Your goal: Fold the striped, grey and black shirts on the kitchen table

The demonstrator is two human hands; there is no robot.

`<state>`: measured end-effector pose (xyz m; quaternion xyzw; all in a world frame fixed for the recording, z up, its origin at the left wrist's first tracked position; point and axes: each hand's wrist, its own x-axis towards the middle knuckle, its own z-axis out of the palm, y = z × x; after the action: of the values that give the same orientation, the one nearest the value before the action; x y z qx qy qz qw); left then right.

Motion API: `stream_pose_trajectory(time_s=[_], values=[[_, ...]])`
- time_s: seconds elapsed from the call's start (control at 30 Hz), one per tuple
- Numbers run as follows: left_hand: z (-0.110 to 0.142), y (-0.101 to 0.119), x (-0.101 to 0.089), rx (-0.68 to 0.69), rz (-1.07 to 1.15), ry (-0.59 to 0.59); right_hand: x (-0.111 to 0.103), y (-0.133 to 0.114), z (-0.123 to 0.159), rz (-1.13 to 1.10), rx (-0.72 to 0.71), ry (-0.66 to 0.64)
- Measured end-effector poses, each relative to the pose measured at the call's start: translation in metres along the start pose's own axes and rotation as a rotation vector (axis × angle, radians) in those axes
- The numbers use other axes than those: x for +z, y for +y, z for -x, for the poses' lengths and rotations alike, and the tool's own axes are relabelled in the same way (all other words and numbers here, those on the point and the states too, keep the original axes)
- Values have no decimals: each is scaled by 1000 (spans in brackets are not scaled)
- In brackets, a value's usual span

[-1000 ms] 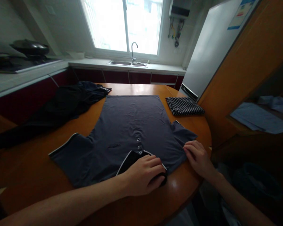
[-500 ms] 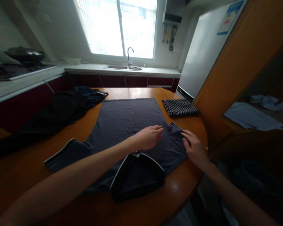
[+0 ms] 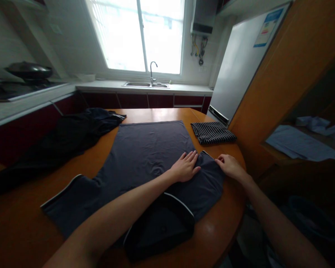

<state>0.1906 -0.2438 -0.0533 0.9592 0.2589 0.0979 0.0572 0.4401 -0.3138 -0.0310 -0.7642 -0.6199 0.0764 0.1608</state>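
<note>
A dark grey-blue polo shirt [image 3: 145, 145] with white-edged collar and cuffs lies spread on the wooden table, its collar toward me. My left hand [image 3: 185, 166] rests flat on the shirt near the right armpit, fingers spread. At the right sleeve's cuff, my right hand [image 3: 229, 165] has thumb and fingers pinched together on the sleeve edge. The left sleeve [image 3: 64, 197] lies out to the left. My left forearm hides part of the chest and collar.
A folded black-and-white striped cloth [image 3: 213, 132] sits at the table's far right. Dark clothing [image 3: 80, 130] is heaped along the left side. The rounded table edge [image 3: 244, 178] runs close by my right forearm. Beyond are a sink [image 3: 146, 85] and a fridge [image 3: 234, 70].
My left hand has come down from a loosely curled pose and flattened on the shirt. The fingers of my right hand have closed on the sleeve's edge. The view has tilted slightly up.
</note>
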Motion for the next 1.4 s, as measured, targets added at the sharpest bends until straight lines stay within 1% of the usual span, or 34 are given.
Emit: stream_pose_trajectory(time_s=[0.07, 0.13, 0.23, 0.4, 0.53, 0.67, 0.7, 0.87, 1.03, 1.2, 1.27, 1.3, 1.33, 1.4], values=[[0, 1, -1, 4, -2, -3, -8, -4, -7, -16, 29, -67], [0, 2, -2, 8, -2, -4, -11, -6, -10, -4, 68, -80], [0, 3, -3, 8, 8, -7, -9, -8, -9, 49, 75, -95], [0, 2, -2, 1, 12, 0, -4, -5, 3, 168, 65, -98], [-1, 1, 0, 3, 17, 13, -6, -3, 7, 100, 65, -109], [-1, 0, 1, -6, 29, 17, -7, -4, 6, -7, 34, -174], [-1, 0, 1, -11, 32, 24, -6, -4, 6, -42, 26, -170], [0, 2, -1, -46, 42, 64, -10, -1, -3, -244, 58, 8], [-2, 3, -2, -36, 38, 15, -25, -3, -14, -347, 51, 48], [-2, 1, -1, -32, 72, 40, -32, -18, -11, -442, -1, 117], [-3, 1, -2, -30, 129, 93, -33, -25, -7, -440, -24, 157], [-4, 1, -4, -44, 170, 141, -33, -28, -5, -434, -36, 173], [-6, 1, -6, -77, 222, 203, -33, -33, -3, -429, -47, 186], [-11, 2, -13, -192, 381, 324, -32, -44, 2, -430, -71, 209]])
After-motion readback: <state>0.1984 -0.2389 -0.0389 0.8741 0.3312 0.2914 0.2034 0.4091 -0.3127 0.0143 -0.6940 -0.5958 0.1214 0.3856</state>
